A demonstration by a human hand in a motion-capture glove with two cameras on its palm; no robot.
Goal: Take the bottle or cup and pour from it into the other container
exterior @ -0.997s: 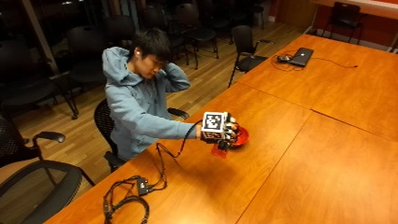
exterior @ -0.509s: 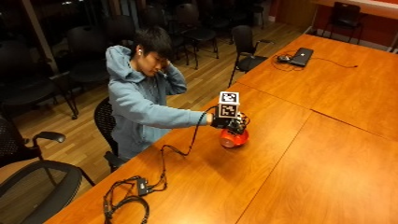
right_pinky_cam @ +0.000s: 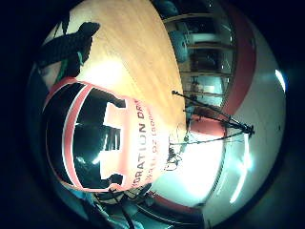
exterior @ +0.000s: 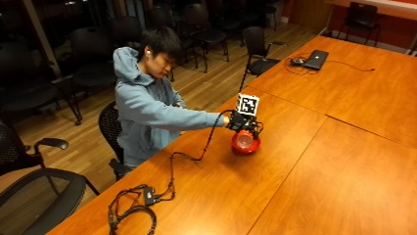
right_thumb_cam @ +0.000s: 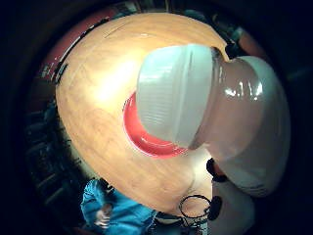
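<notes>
A bottle with a white ribbed cap (right_thumb_cam: 173, 93) and a red, black and white label (right_pinky_cam: 95, 138) is sitting in the gloved right hand (exterior: 240, 122), fingers clamping around it, its capped end hanging directly over the round red plastic cup (exterior: 245, 142). That cup is standing on the orange wooden desk (exterior: 312, 171), near the seated person.

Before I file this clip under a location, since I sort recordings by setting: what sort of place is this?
Most likely a meeting or conference room. Large wooden tables are pushed together, black office chairs stand on the wood floor, and a laptop sits open at the far end.
</notes>
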